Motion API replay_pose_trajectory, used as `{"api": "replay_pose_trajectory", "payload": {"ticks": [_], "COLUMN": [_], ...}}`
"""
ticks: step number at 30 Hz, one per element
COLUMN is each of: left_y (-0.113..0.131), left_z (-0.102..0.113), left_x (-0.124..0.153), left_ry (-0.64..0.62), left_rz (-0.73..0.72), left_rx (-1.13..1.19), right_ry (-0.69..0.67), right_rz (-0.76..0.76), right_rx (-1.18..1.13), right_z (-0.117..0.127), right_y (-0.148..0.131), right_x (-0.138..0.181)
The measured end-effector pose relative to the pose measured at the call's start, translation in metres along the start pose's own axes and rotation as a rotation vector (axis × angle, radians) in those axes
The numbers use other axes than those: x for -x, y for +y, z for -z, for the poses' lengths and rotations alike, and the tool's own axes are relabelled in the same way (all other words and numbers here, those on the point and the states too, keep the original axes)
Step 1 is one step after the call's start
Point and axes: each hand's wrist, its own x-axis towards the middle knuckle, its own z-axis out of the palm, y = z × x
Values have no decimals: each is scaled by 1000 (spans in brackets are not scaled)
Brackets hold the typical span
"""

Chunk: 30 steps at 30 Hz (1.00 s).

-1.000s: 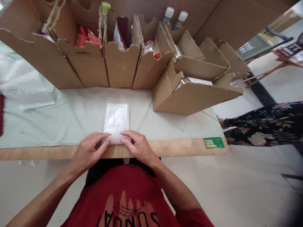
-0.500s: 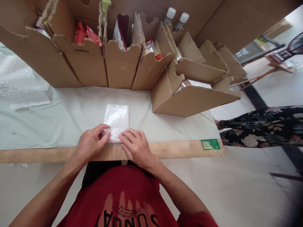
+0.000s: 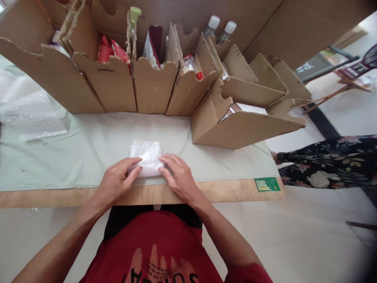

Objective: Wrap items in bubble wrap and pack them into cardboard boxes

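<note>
A small folded piece of bubble wrap lies on the pale cloth near the table's front edge, clear and shiny. My left hand pinches its left edge, with the thumb below the index finger. On the opposite side, my right hand grips the right edge between thumb and fingers. Whether anything is wrapped inside cannot be seen.
Cardboard holders with packets stand along the back, and one angled holder sits to the right. More bubble wrap sheets lie at left. Two white-capped bottles stand behind. A person's patterned trousers show at right.
The bubble wrap is now folded shorter from front to back. My right hand has shifted from its near right corner to its right edge, thumb and fingers now closed there. The view tilted slightly.
</note>
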Motion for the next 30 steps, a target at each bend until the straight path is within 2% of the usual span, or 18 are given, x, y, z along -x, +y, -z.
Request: {"api": "replay_pose_trajectory", "payload": {"ticks": [2,4,6,8,10,14,17,20,22,25,26,28,30], "left_y": [-3,-3,-1,5,13,24,29,39,46,52,53,56,61], "left_z": [-5,-8,-8,-5,-2,-3,-12,-23,-29,-38,-41,-49,-56], "left_x": [-13,-20,-18,-5,14,46,44,33,28,27,26,23,17], "left_ry": [10,54,167,299,362,221,132,71,46,-4,-35,-105,-138], "left_rz": [45,51,65,138,295,630,724,788,803,741,704,621,530], "left_rx": [-47,-119,-154,-94,108,763,1023,1117,1144,1138,1132,1095,968], "right_ry": [76,16,-75,-108,-89,-34,-72,-112,-17,147,135,25,-29], "right_rz": [97,215,270,237,153,14,0,-40,-132,-270,-305,-336,-332], "right_rx": [166,281,337,330,262,82,-67,-236,-319,-449,-536,-760,-892], "right_z": [-2,-5,-10,-15,-18,-15,-12,-9,-4,5,9,15,21], "right_y": [-1,-1,2,7,12,4,-14,-24,-22,-9,-4,6,12], "right_x": [2,1,-7,-19,-28,-18,6,28,39,52,56,62,66]}}
